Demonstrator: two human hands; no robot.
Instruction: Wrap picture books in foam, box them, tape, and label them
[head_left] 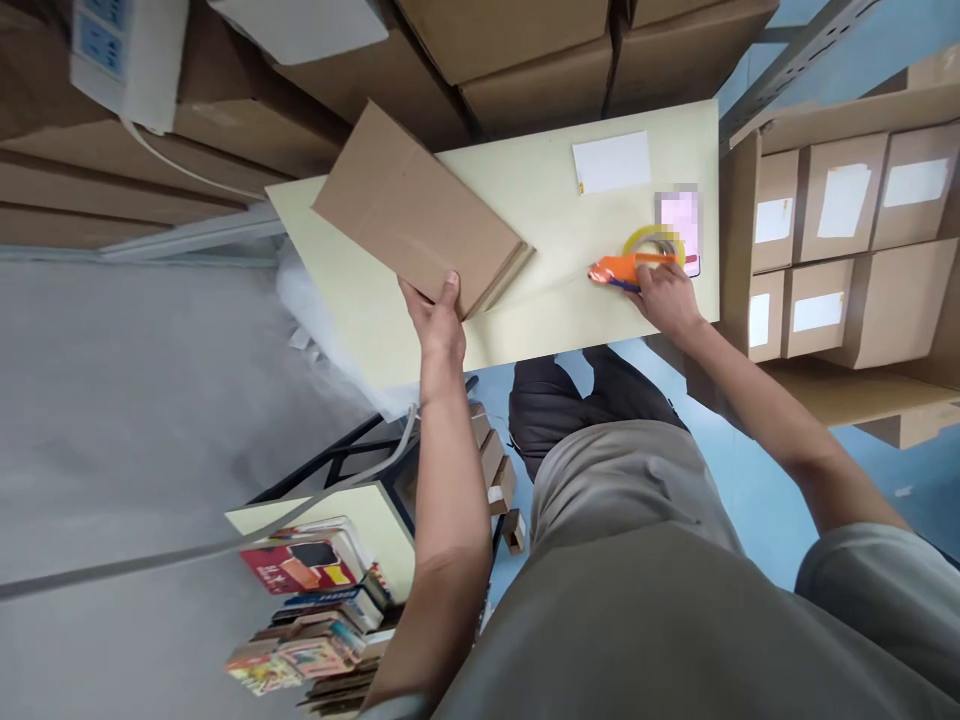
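My left hand is closed on the near corner of a flat brown cardboard box, holding it tilted over the left part of the pale yellow table. At the table's right side, my right hand is closed on an orange tape dispenser with a yellowish tape roll. The dispenser rests on the tabletop beside a pink-screened phone.
A white paper label lies at the table's far side. Stacked cardboard boxes fill the back, and labelled cartons sit on a shelf to the right. A lower stand with piled books is near left. A power strip hangs top left.
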